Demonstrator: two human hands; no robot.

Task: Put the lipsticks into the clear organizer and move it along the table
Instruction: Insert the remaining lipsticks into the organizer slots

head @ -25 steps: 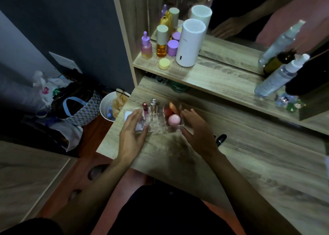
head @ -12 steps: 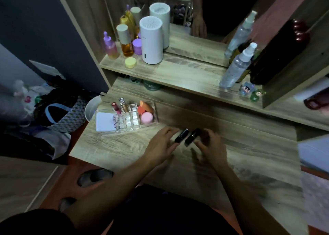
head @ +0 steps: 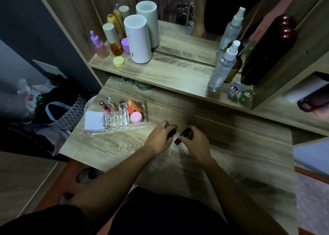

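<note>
The clear organizer [head: 99, 131] stands near the table's left edge, holding a white card, two upright lipsticks [head: 105, 108], an orange sponge and a pink sponge. To its right, two black lipsticks lie close together at the table's middle. My left hand [head: 158, 139] is closed on the left black lipstick [head: 172, 133]. My right hand [head: 196, 142] grips the right black lipstick [head: 182, 135] between thumb and fingers. Both hands are well clear of the organizer.
A shelf behind carries a white cylinder [head: 138, 40], small bottles [head: 112, 39], a yellow jar [head: 119, 61], spray bottles [head: 223, 65] and two figurines [head: 241, 93]. A mirror stands above. A bag [head: 58, 113] and a white bowl sit beyond the table's left edge. A notebook [head: 313, 156] lies at right.
My hands left the organizer and moved right to the two black lipsticks. Their fingers have now closed around one lipstick each.
</note>
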